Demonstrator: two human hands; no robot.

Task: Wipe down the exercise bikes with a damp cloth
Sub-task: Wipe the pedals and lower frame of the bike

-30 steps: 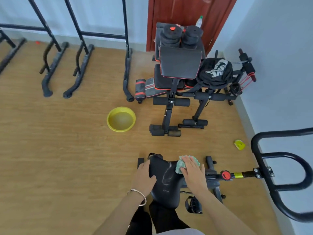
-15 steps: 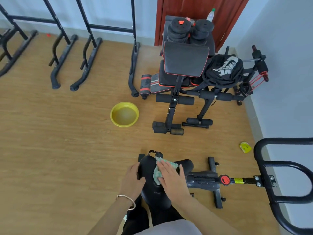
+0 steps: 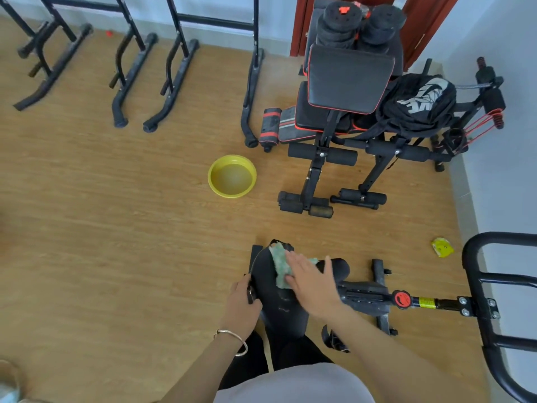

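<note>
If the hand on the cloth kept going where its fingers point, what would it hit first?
Probably nothing: the right hand would push the green cloth off the bike saddle. The yellow basin lies that way, on the floor.

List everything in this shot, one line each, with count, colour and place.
saddle: one, black, bottom centre
cloth: one, green, on the saddle
handlebar: one, black, right edge
knob: one, red, between saddle and handlebar
basin: one, yellow, on the floor
benches: two it seems, black and red, by the door
weight plates: two stacks, black, on the benches
backpack: one, black, on the right bench
frames: several, black, top left
small object: one, yellow, on the floor, right
left hand: one, gripping the saddle's left edge
right hand: one, pressing flat on the cloth
</note>
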